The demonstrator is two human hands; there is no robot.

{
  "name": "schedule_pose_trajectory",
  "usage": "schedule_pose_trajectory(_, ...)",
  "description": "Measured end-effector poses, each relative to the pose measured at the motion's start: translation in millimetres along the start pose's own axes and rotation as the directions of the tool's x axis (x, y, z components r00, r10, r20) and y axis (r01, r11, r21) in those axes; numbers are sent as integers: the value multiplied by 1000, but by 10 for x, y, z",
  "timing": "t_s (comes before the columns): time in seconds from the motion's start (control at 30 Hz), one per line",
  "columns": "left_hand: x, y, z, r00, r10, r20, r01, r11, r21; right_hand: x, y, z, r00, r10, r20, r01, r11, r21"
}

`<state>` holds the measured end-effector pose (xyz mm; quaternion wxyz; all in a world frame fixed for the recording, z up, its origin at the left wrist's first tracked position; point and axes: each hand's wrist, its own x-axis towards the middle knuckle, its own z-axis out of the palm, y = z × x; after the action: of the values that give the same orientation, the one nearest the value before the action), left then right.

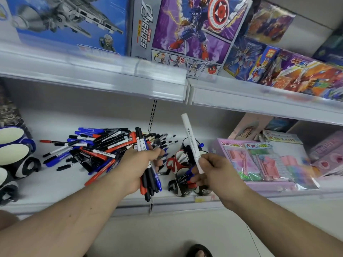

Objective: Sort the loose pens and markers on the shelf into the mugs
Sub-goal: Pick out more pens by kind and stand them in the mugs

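White shop shelf [55, 193], lip nearest. Left hand [138, 169] grips a bundle of pens [150, 179]; right hand [216, 170] pinches one white marker [191, 143], tip up. Directly beyond: part-filled mugs [182, 160], possibly three. Step: tilt the marker upright, drop it into the matching mug. Room is tight; pink packets [259, 160] right, loose pile [96, 145] left, upper shelf edge [111, 84] overhead. Empty mugs [14, 152] far left.
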<state>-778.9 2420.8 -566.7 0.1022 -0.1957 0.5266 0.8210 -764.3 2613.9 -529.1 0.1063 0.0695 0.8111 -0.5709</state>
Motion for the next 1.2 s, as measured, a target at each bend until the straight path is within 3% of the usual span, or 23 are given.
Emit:
schedule_pose_trajectory(0.1,3,-35,162,998,5,60,-9,998,65,-68,119,123,991,34,130,-37,999,18)
schedule_pose_trajectory(0.23,16,-97,294,997,24,70,-38,978,205,-57,293,268,966,67,251,-23,984,-176)
schedule_pose_trajectory(0.3,50,-107,304,994,75,80,-97,943,319,33,305,188,974,-11,226,83,946,-312)
schedule_pose_trajectory(0.33,69,-101,307,987,127,99,-158,889,429,83,290,133,980,-59,189,125,926,-357)
schedule_pose_trajectory(0.4,76,-76,315,958,222,184,-287,674,681,176,228,6,989,-129,76,146,939,-311)
schedule_pose_trajectory(0.5,45,-81,335,916,251,313,-392,400,828,259,171,-130,961,-277,0,268,930,-250)
schedule_pose_trajectory(0.57,16,-112,345,896,238,375,-435,304,847,262,193,-123,934,-355,35,353,907,-231)
schedule_pose_trajectory(0.63,11,-161,355,876,223,428,-478,278,833,258,278,-65,904,-425,42,421,872,-252)
schedule_pose_trajectory(0.73,45,-163,327,894,263,362,-440,373,817,344,292,-161,911,-398,-111,369,904,-214)
schedule_pose_trajectory(0.8,126,-122,288,950,252,184,-308,660,685,532,286,-414,886,-338,-317,296,939,-174)
schedule_pose_trajectory(0.83,158,-86,269,977,197,78,-209,831,515,660,300,-577,850,-332,-409,265,940,-213)
schedule_pose_trajectory(0.87,180,-47,258,993,118,-7,-110,942,316,789,331,-732,822,-329,-465,215,935,-282)
schedule_pose_trajectory(0.9,196,-19,252,998,45,-46,-37,987,157,898,370,-851,811,-318,-491,143,922,-361)
schedule_pose_trajectory(0.97,195,-5,266,997,-67,-33,68,998,12,1104,510,-962,829,-282,-483,21,879,-476)
schedule_pose_trajectory(1.03,179,-20,298,990,-139,5,139,989,-53,1264,635,-938,849,-276,-451,-9,845,-535)
schedule_pose_trajectory(1.2,261,-74,274,984,-176,14,176,984,-27,1743,796,-773,818,-302,-490,-49,812,-582)
